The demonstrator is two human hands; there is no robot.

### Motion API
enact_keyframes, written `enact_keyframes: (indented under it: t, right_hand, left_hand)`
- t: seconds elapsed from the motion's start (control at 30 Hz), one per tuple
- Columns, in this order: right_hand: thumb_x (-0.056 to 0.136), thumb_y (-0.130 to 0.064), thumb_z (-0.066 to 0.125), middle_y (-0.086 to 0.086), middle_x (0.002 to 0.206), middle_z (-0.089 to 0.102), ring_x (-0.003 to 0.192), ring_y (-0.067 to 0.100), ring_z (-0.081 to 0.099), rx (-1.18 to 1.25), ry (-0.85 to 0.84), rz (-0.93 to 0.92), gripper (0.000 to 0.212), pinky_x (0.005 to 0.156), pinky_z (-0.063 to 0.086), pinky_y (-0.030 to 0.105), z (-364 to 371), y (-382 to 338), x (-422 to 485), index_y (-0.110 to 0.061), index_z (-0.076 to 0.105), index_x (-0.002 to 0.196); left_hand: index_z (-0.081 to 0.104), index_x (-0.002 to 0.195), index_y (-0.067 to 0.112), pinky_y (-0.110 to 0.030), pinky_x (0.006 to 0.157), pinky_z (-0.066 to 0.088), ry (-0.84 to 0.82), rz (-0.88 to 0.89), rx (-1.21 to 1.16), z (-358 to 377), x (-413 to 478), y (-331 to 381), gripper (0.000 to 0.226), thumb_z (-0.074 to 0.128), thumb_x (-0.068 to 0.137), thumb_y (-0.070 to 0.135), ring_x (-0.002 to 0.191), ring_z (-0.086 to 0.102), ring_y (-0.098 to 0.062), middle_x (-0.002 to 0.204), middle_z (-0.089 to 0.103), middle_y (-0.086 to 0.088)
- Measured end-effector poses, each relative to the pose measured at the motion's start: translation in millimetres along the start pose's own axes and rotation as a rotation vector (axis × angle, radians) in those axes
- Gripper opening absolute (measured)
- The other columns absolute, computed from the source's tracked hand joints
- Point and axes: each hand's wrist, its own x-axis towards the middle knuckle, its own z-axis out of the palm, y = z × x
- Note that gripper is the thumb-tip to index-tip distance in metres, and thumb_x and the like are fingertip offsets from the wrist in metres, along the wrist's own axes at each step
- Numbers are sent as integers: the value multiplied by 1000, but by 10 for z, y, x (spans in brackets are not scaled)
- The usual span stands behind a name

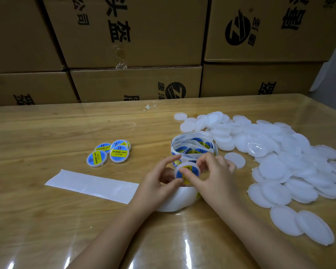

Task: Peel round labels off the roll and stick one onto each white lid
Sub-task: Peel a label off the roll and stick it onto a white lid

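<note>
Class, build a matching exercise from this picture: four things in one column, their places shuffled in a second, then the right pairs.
Things:
1 labelled lids
2 plain lids
3 label roll
4 lid being labelled

Places:
A heaped at the right of the table
B gripped by the left hand and right hand
C small cluster on the left
D loosely coiled beside the heap

Pairs: 1-C; 2-A; 3-D; 4-B
</note>
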Motion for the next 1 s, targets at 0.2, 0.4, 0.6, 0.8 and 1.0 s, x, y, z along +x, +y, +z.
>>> enact_keyframes:
  t: [0.2,0.4,0.6,0.8,1.0]
  right_hand:
    - [60,-64,65,-16,62,37,100,-37,8,-48,73,-43,47,79,42,45,-20,-70,-21,-20,50,70]
    - [84,-40,67,-19,65,47,94,-21,33,34,50,-65,21,91,32,39,-23,23,19,-24,59,74]
    - [88,-25,64,-19,76,51,100,-15,35,149,-37,-19,14,92,28,24,-38,12,43,-33,67,99]
    - [80,-18,73,-22,78,55,92,-13,44,134,-86,-62,42,100,26,33,-54,-20,53,-43,56,109]
    - [72,-29,79,-26,84,48,100,-22,29,149,-77,-63,52,98,29,32,-24,-37,3,-48,48,110]
  left_hand:
    - [58,106,40,-10,71,46,35,14,73,26,4,3,44,68,80,5,75,66,-1,84,70,18]
    - [64,99,14,-36,81,56,47,-146,-213,4,18,-6,25,72,75,12,82,71,-19,87,75,-1]
    - [62,96,0,-29,65,57,50,-294,-526,-71,45,38,27,67,72,12,74,72,-31,81,73,-19]
    - [62,97,1,-28,66,57,10,-339,-643,-121,63,1,24,58,79,16,82,72,-28,89,72,-19]
    - [66,89,4,-26,66,57,-43,-367,-707,-131,46,19,16,55,81,11,83,72,-25,88,73,-17]
